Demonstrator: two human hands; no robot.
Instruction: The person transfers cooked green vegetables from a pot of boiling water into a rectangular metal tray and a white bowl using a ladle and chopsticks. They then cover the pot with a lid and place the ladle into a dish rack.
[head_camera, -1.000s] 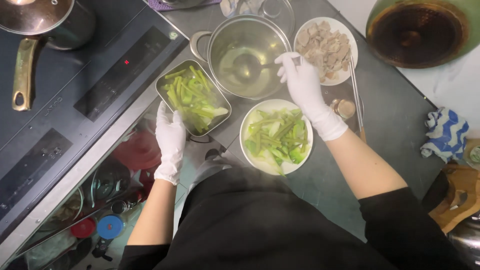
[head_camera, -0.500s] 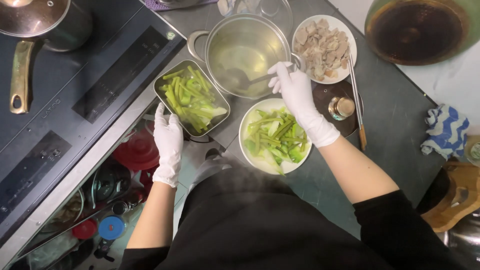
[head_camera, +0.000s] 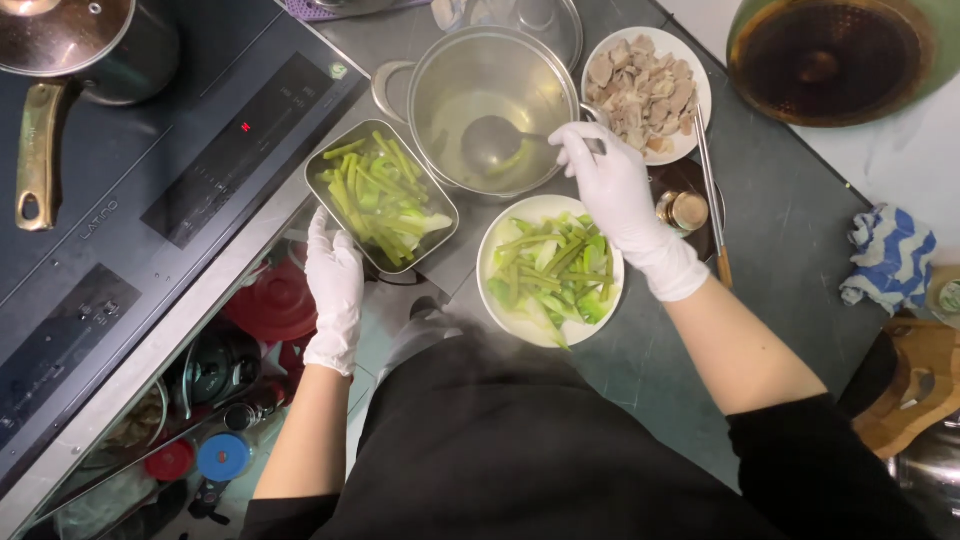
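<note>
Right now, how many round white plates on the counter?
2: the plate of sliced meat right of the steel pot, and the plate of green vegetables below the pot. None seems hidden.

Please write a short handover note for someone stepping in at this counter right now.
Right hand: gloved, shut on the ladle, whose bowl sits down inside the steel pot.
Left hand: gloved, fingers resting on the near corner of the metal tray of green vegetable strips.
White plate of cut greens lies just below the pot, under the right wrist. A plate of pale meat slices sits right of the pot.
Done: greens are on the white plate and in the tray.
Left: a green piece shows in the pot near the ladle.
</note>
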